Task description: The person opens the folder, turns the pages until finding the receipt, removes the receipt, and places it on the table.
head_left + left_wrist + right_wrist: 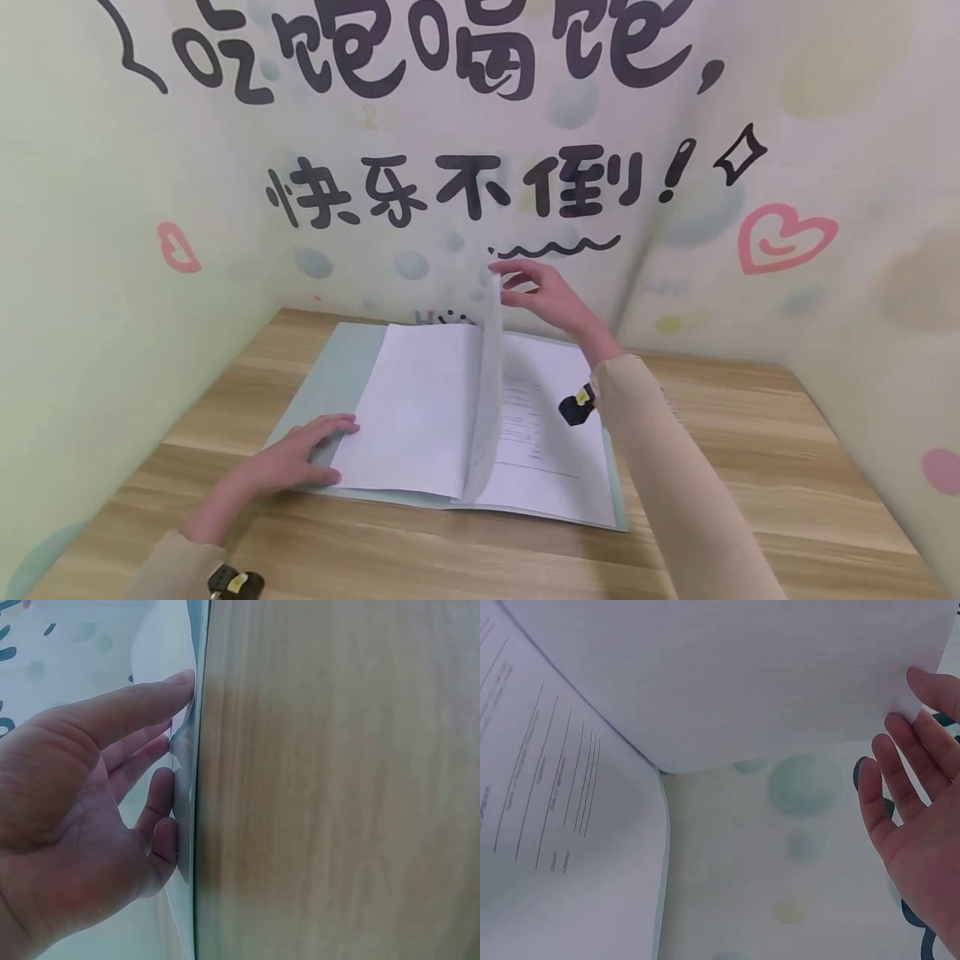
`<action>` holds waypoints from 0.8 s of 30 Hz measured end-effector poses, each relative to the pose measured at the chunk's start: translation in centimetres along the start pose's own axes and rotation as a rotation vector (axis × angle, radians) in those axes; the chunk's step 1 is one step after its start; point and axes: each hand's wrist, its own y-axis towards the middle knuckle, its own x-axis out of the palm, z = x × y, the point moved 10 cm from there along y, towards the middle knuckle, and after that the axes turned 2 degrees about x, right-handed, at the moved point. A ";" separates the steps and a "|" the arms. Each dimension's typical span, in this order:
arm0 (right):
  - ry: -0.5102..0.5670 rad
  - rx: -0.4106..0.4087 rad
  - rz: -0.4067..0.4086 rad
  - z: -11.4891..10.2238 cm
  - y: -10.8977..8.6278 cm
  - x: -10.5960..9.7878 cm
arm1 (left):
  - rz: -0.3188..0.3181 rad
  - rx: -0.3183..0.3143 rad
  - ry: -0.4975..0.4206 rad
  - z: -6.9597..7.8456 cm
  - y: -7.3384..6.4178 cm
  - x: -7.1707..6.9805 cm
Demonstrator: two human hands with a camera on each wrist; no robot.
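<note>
A light blue folder [341,354] of white sheets lies spread out on the table. Its left side shows a blank page [420,400]; the right side carries a sheet with printed lines [562,425]. Between them one page [489,400] stands upright, its top corner pinched by my right hand [551,296]. In the right wrist view the thumb and fingers of that hand [922,795] meet at the page's corner [742,682]. My left hand [300,454] rests at the folder's left edge, fingers on the blank page. The left wrist view has its fingertips touching the sheets.
The wood-grain table [720,467] extends to both sides and in front of the folder. Right behind it rises a pale wall [450,283] with black lettering, pink hearts and coloured spots; more wall closes off the left and right.
</note>
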 end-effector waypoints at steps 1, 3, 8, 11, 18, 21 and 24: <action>0.006 0.000 0.002 -0.2 0.2 0.4 | 0.002 -0.003 -0.007 0.0 0.0 0.0; 0.011 0.000 0.001 -0.5 0.7 1.1 | 0.004 -0.008 -0.015 0.0 0.1 -0.1; 0.002 -0.016 -0.010 -1.6 1.8 3.2 | 0.005 0.005 -0.002 0.1 0.0 -0.2; -0.003 -0.036 -0.031 -2.1 2.3 4.5 | 0.004 0.011 -0.002 0.1 0.0 -0.2; 0.012 -0.007 -0.051 -2.0 2.7 6.8 | 0.026 0.050 0.025 0.5 0.0 -0.2; 0.017 0.000 -0.054 -1.9 3.0 7.9 | 0.032 0.075 0.061 0.6 -0.1 -0.3; 0.022 -0.008 -0.065 -1.8 3.3 9.1 | 0.034 0.086 0.085 0.5 -0.2 -0.3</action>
